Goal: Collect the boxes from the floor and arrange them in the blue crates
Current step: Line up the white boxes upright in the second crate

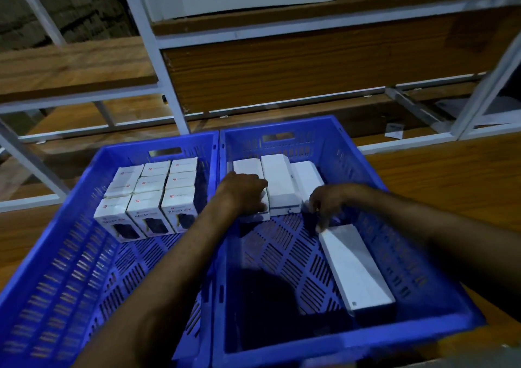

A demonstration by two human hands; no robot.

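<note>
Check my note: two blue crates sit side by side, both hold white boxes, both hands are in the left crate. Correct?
Wrong crate: the head view shows the left hand and right hand in the right crate, not the left crate. The rest stands: crates side by side, both holding white boxes.

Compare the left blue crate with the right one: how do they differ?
The left crate holds small printed boxes packed upright in rows; the right crate holds longer plain white boxes, one lying loose. The left hand and right hand reach into the right crate, not the left crate. Both are blue and perforated.
</note>
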